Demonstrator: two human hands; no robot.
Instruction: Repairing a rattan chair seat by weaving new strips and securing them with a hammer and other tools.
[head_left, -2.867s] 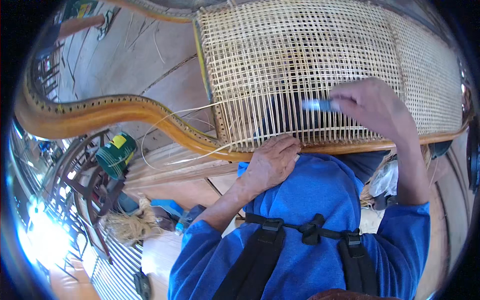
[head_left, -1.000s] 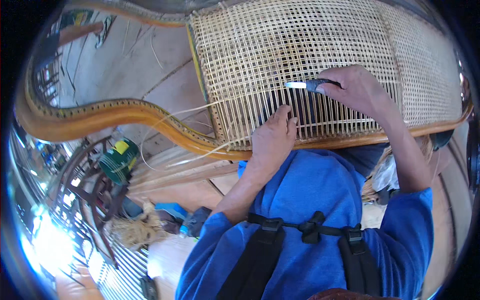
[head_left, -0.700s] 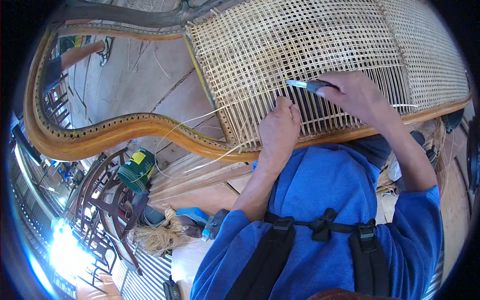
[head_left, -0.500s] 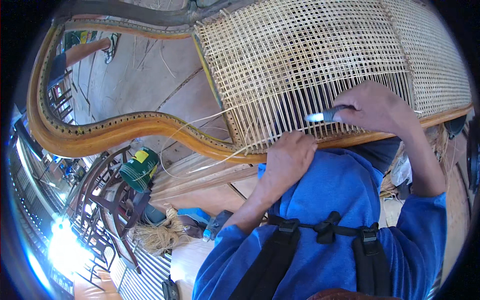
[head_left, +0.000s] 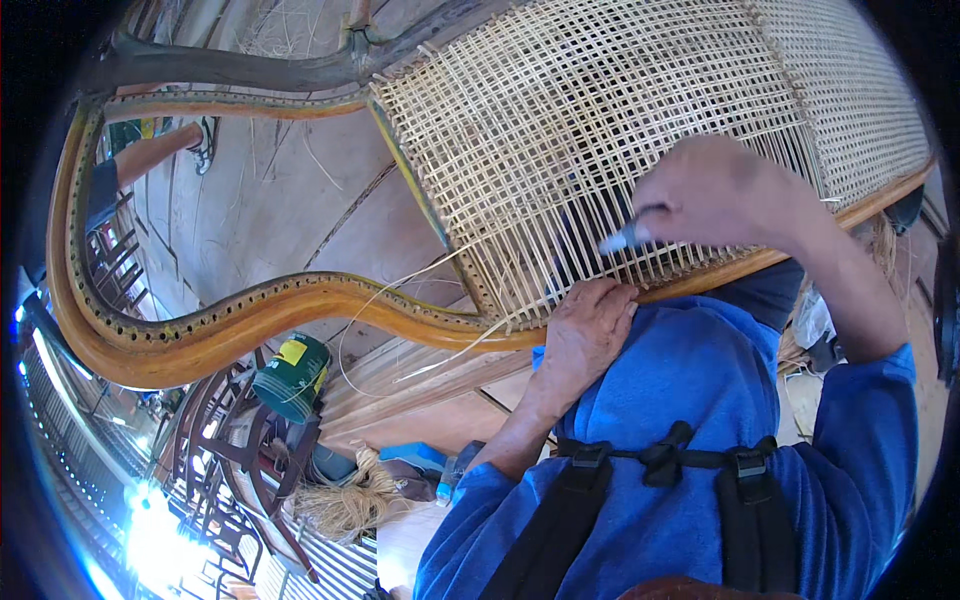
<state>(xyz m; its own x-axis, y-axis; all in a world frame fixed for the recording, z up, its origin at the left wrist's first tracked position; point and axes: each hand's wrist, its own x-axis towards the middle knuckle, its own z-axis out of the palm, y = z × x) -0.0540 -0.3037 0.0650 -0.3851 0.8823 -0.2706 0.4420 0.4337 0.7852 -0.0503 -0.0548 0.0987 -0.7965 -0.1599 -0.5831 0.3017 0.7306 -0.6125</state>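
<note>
A partly woven cane panel (head_left: pixel 560 120) stretches across a curved wooden frame (head_left: pixel 290 290) in front of me. Along its near edge, strands run one way only, with open gaps between them. My right hand (head_left: pixel 705 195) is closed around a small tool (head_left: pixel 622 238) with a dark handle and a pale, shiny flat end. That end points at the single strands. My left hand (head_left: pixel 592 325) lies over the near rail below the tool, fingers bent and close together; anything pinched in them is hidden. A loose cane strand (head_left: pixel 342 355) loops from the panel's left corner.
Beyond the frame's open left part, a person's leg (head_left: pixel 155 155) shows. Below the frame are a green bucket (head_left: pixel 292 378), stacked wooden chair frames (head_left: pixel 235 440) and a bundle of pale fibre (head_left: pixel 345 505). A wooden plank (head_left: pixel 430 385) lies beneath the near rail.
The tool's end now slants down toward the strands, and my right hand has shifted left. My left hand stays on the rail. The whole view has turned slightly.
</note>
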